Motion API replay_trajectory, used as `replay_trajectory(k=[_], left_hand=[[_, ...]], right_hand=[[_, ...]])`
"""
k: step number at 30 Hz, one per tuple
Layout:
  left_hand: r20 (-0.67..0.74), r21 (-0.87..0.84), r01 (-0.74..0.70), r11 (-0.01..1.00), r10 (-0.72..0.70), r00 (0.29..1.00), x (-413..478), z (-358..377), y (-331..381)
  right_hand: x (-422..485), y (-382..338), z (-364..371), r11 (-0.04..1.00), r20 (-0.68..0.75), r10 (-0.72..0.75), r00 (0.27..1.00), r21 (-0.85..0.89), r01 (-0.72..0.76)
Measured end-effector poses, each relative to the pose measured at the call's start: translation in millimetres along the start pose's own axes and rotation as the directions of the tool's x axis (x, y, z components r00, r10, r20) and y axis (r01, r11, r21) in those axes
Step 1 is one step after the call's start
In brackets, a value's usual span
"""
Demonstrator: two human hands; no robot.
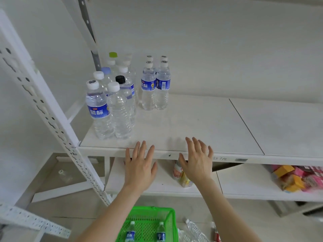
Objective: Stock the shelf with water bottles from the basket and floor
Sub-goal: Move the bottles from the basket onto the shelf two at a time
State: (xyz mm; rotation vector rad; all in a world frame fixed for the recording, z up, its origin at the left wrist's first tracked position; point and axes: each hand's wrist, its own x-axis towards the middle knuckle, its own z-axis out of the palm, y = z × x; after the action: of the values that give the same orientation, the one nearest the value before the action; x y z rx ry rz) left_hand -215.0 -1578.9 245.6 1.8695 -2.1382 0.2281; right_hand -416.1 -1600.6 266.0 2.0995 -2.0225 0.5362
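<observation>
- Hands: left hand [139,169] and right hand [197,163] are spread wide, empty, over the white shelf board [192,123].
- Clear plastic water bottles [130,233] wait at six o'clock in the green plastic basket [172,219]; each should be gripped mid-body.

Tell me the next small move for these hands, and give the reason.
Probably lower one hand into the green basket and take a bottle. Both the left hand and the right hand are open and empty at the shelf edge, two blue-labelled bottles stand in the basket below, and the shelf has bare room beside the bottles already standing there.
</observation>
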Motion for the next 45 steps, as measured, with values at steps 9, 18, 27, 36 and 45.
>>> replay_trajectory(k=[9,18,27,36,45], left_hand=[[-0.039,-0.027,0.001,1.000,-0.002,0.999,-77,-18,25],[0.104,0.008,0.041,0.999,-0.041,0.994,-191,-24,13],[0.296,0.034,0.064,0.997,-0.071,0.953,-271,2,-47],[0.430,0.022,0.058,0.998,-0.062,0.901,-302,53,-92],[0.469,0.009,0.075,0.997,-0.070,0.880,-287,140,-110]], right_hand=[[-73,2,-20,1.000,-0.058,-0.026,0.998,0.016,0.027],[-175,-24,-28,0.999,0.042,-0.015,0.999,0.034,0.014],[-263,-75,2,0.994,0.187,0.098,0.977,0.039,-0.107],[-320,-104,64,0.978,0.353,0.184,0.917,0.031,-0.208],[-321,-81,145,0.957,0.478,0.253,0.841,0.006,-0.291]])
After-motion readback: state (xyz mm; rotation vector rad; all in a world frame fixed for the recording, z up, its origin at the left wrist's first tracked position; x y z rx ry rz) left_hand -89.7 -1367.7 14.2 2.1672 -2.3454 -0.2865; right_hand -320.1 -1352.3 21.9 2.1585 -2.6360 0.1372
